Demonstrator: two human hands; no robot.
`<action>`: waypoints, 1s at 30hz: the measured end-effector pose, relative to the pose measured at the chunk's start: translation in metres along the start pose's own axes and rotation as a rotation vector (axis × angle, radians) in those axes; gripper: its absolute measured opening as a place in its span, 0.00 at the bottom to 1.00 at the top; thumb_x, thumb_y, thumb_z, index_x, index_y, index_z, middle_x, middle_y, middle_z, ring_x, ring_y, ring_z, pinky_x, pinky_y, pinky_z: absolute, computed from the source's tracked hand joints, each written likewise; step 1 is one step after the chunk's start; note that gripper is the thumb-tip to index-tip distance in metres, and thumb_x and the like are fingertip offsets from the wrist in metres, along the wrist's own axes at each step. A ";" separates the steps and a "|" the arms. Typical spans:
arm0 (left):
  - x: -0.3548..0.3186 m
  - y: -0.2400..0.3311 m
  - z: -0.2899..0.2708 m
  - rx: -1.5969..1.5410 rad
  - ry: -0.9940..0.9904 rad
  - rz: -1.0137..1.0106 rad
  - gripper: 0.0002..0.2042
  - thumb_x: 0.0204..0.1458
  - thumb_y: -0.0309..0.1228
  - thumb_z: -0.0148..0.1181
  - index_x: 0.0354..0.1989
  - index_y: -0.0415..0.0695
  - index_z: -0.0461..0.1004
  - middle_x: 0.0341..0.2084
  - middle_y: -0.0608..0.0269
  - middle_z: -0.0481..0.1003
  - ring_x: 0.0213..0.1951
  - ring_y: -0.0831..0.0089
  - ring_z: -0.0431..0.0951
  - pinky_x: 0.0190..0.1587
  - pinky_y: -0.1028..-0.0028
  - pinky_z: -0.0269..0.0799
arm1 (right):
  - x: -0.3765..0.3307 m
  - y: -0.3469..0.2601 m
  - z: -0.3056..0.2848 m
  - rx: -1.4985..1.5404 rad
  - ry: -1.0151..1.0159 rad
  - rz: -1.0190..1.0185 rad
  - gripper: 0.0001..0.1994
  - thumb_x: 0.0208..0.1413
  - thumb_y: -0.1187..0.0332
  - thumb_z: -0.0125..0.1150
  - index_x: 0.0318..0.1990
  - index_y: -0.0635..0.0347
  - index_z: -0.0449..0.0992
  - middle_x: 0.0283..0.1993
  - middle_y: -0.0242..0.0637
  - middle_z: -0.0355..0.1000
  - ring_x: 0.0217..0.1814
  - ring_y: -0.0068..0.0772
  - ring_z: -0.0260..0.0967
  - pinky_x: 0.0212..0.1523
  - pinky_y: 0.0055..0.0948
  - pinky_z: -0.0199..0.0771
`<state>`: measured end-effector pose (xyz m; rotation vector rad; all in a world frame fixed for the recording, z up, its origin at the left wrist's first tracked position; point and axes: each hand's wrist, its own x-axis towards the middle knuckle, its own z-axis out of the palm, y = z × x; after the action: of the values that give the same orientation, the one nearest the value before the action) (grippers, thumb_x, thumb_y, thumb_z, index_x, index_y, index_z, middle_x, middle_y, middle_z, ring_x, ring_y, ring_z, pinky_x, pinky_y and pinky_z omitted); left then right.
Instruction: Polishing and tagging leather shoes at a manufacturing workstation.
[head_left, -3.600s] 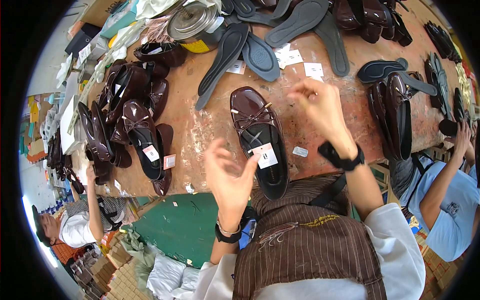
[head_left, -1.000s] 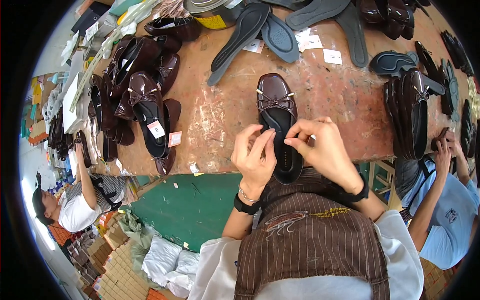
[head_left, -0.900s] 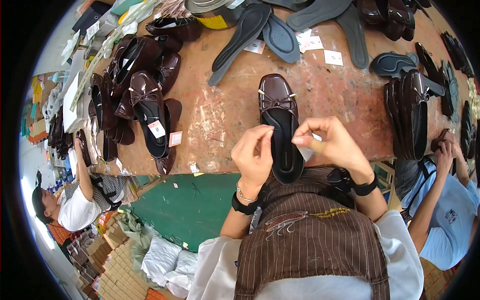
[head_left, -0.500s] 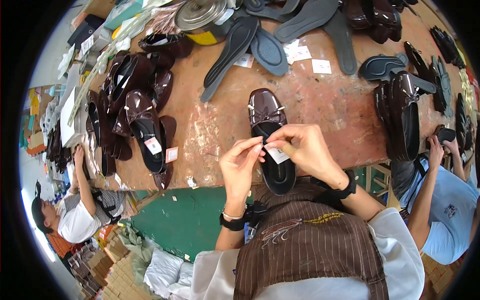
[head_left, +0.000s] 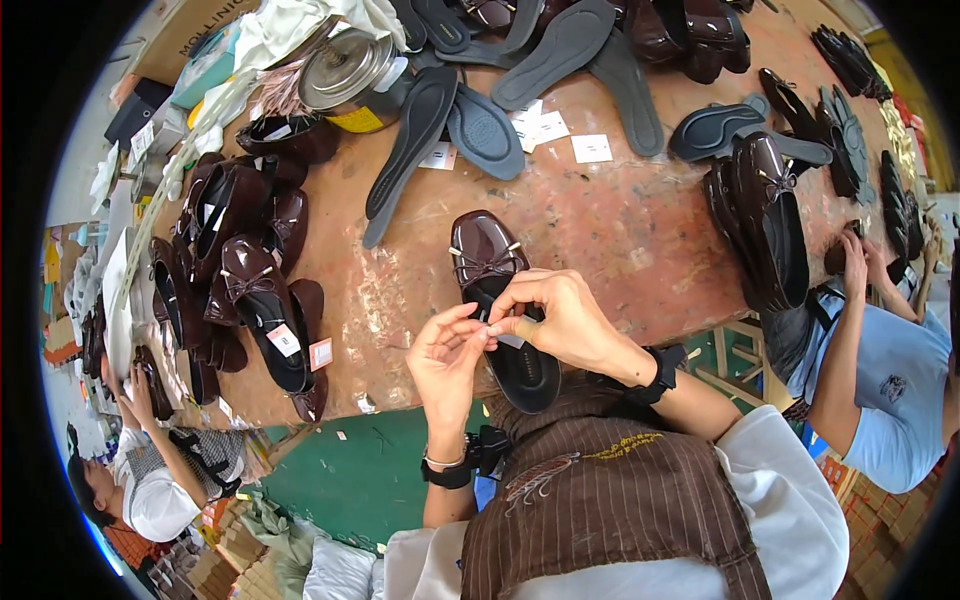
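A glossy dark brown bow-front loafer (head_left: 487, 238) lies on the table before me, toe pointing away and black insole showing. Over its opening, my left hand (head_left: 448, 355) pinches thumb and forefinger together, its other fingers loosely curled. My right hand (head_left: 560, 318) meets it fingertip to fingertip, also closed in a pinch. What lies between the fingertips is too small to make out. Part of a white tag (head_left: 513, 341) shows under the right fingers, above the insole; the rest is hidden.
More brown loafers (head_left: 258, 290), some tagged, crowd the left side; a stacked pair (head_left: 770, 230) stands at right. Grey insoles (head_left: 418, 140), white cards (head_left: 591, 149) and a metal tin (head_left: 350, 75) lie further back. Co-workers (head_left: 880, 370) work at both sides.
The whole view has shifted, so the table and loafer sit further left. Both hands stay pinched together over the loafer; the right hand now covers more of the white tag.
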<state>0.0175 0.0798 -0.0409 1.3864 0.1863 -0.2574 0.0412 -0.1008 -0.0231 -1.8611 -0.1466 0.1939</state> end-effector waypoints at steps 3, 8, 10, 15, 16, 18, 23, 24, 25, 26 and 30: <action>0.001 -0.003 0.000 0.000 0.021 0.002 0.14 0.53 0.15 0.62 0.49 0.33 0.74 0.33 0.57 0.80 0.33 0.76 0.80 0.38 0.77 0.79 | 0.001 0.002 -0.003 0.012 -0.021 0.005 0.05 0.45 0.71 0.72 0.29 0.59 0.82 0.28 0.37 0.78 0.30 0.34 0.74 0.33 0.33 0.71; 0.002 -0.006 0.002 -0.107 -0.032 -0.026 0.15 0.53 0.16 0.63 0.49 0.33 0.73 0.33 0.57 0.80 0.33 0.76 0.80 0.35 0.78 0.78 | -0.002 0.009 -0.010 0.150 -0.060 0.116 0.05 0.44 0.70 0.73 0.29 0.59 0.83 0.28 0.35 0.79 0.30 0.30 0.74 0.33 0.32 0.71; 0.004 -0.005 0.004 -0.105 -0.038 -0.032 0.15 0.53 0.16 0.64 0.50 0.33 0.73 0.33 0.56 0.80 0.32 0.76 0.80 0.33 0.79 0.77 | -0.003 0.009 -0.010 0.172 -0.071 0.154 0.06 0.44 0.70 0.73 0.30 0.60 0.84 0.28 0.35 0.79 0.30 0.28 0.74 0.33 0.30 0.71; 0.000 0.008 0.019 0.031 0.092 -0.058 0.18 0.51 0.20 0.67 0.51 0.36 0.73 0.29 0.60 0.80 0.29 0.78 0.79 0.26 0.84 0.69 | -0.002 0.001 -0.029 0.098 -0.092 0.044 0.05 0.46 0.72 0.72 0.32 0.60 0.84 0.30 0.36 0.79 0.32 0.24 0.74 0.33 0.26 0.71; -0.002 0.012 0.020 0.035 0.094 -0.062 0.18 0.51 0.20 0.67 0.51 0.36 0.73 0.29 0.60 0.80 0.29 0.78 0.79 0.26 0.84 0.69 | 0.000 0.002 -0.041 0.079 0.087 0.081 0.06 0.47 0.72 0.71 0.34 0.59 0.84 0.31 0.36 0.79 0.33 0.24 0.74 0.34 0.26 0.72; -0.007 0.015 0.022 0.475 0.360 0.225 0.19 0.50 0.22 0.69 0.51 0.38 0.73 0.24 0.64 0.78 0.26 0.77 0.76 0.26 0.82 0.69 | 0.004 0.011 -0.073 -0.121 0.379 0.162 0.06 0.50 0.74 0.69 0.37 0.60 0.84 0.32 0.37 0.79 0.34 0.26 0.75 0.37 0.26 0.75; -0.010 0.012 0.010 0.903 -0.048 -0.244 0.16 0.53 0.27 0.66 0.49 0.39 0.73 0.29 0.65 0.75 0.30 0.77 0.74 0.31 0.75 0.71 | 0.009 0.084 -0.157 -0.904 0.617 0.246 0.06 0.55 0.74 0.61 0.40 0.63 0.75 0.39 0.48 0.75 0.39 0.59 0.74 0.39 0.47 0.75; -0.009 0.015 0.004 0.688 -0.026 -0.132 0.13 0.55 0.27 0.65 0.47 0.39 0.73 0.32 0.65 0.75 0.32 0.79 0.73 0.33 0.76 0.71 | 0.009 0.101 -0.164 -0.946 0.594 0.273 0.06 0.55 0.73 0.61 0.39 0.62 0.74 0.40 0.49 0.73 0.40 0.58 0.74 0.39 0.48 0.74; -0.009 0.020 -0.002 0.504 -0.003 -0.098 0.11 0.57 0.27 0.63 0.45 0.38 0.73 0.35 0.66 0.75 0.35 0.81 0.73 0.35 0.76 0.71 | 0.009 0.115 -0.168 -0.966 0.527 0.311 0.06 0.55 0.73 0.61 0.38 0.62 0.73 0.41 0.49 0.72 0.41 0.58 0.73 0.40 0.49 0.73; -0.006 0.028 -0.012 0.430 0.151 -0.061 0.09 0.58 0.26 0.62 0.43 0.36 0.72 0.35 0.69 0.73 0.35 0.83 0.71 0.38 0.78 0.69 | 0.009 0.125 -0.172 -0.919 0.492 0.284 0.05 0.56 0.71 0.62 0.36 0.62 0.72 0.41 0.49 0.71 0.43 0.59 0.72 0.41 0.50 0.72; 0.009 0.114 -0.111 0.771 0.700 0.396 0.16 0.55 0.30 0.65 0.50 0.36 0.74 0.42 0.63 0.76 0.45 0.76 0.75 0.50 0.75 0.71 | 0.009 0.129 -0.167 -0.935 0.475 0.305 0.04 0.57 0.71 0.59 0.36 0.61 0.73 0.41 0.50 0.71 0.44 0.59 0.72 0.42 0.51 0.71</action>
<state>0.0615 0.2071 0.0443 2.2029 0.4075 0.5616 0.0850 -0.2930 -0.0990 -2.7969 0.4554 -0.1479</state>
